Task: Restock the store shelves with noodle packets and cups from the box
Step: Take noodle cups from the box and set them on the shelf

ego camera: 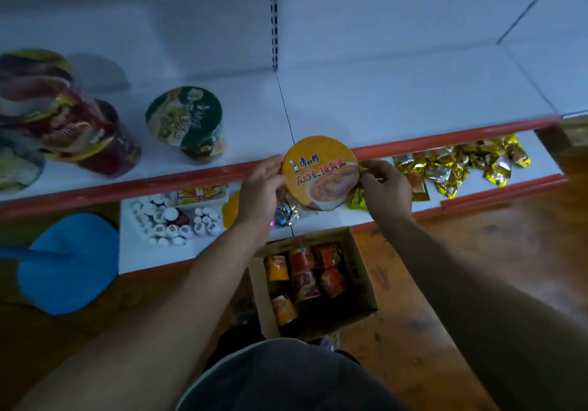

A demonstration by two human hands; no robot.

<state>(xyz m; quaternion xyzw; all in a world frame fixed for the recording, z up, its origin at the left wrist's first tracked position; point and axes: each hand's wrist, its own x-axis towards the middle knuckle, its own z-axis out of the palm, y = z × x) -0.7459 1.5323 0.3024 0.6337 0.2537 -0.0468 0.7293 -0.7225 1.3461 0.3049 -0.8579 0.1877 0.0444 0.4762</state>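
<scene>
Closest in, a dark garment [286,378] fills the bottom edge, and two bare forearms reach out over it. Between them the noodle cup [319,171] is held in the air, lid tipped toward the camera, right over the red front strip [445,138] of the upper shelf [397,98]. The left hand [261,187] wraps its fingers round the cup's left side; the right hand [383,184] pinches the rim on the right. The yellow lid reads 康师傅 and, in red, 麻辣排骨面, beside a picture of a bowl. Below the hands, on the wooden floor [477,267], the cardboard box [362,270] stands open with red and orange cups [305,280] lying inside. On the upper shelf a green cup [187,124] stands upright left of the held one, its lettering too blurred to read, and a leaning stack of cups [63,124] crowds the far left; white board shows from the slotted post [273,19] rightward to the shelf's end. The lower shelf [152,257] carries white-capped bottles [171,219] and gold packets [455,168]. A blue round thing [70,264] sits low at left.
</scene>
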